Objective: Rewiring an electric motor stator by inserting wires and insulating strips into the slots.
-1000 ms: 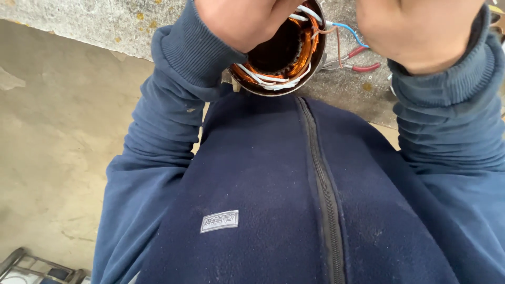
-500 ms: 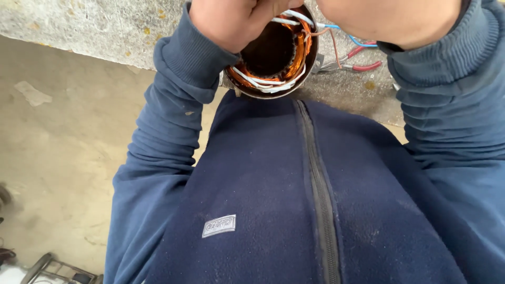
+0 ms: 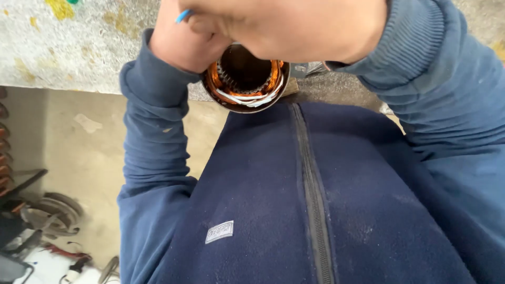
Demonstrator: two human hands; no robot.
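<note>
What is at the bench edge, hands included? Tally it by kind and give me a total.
Hands: 2, left hand and right hand
Round stator with copper windings: 1
Blue wire end: 1
Total: 4

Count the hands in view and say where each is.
2. The left hand grips the motor stator at upper left; the right hand covers it from above. Fingers are mostly hidden.

Metal parts (image 3: pixel 50 213) on concrete floor (image 3: pixel 73 152)
</note>
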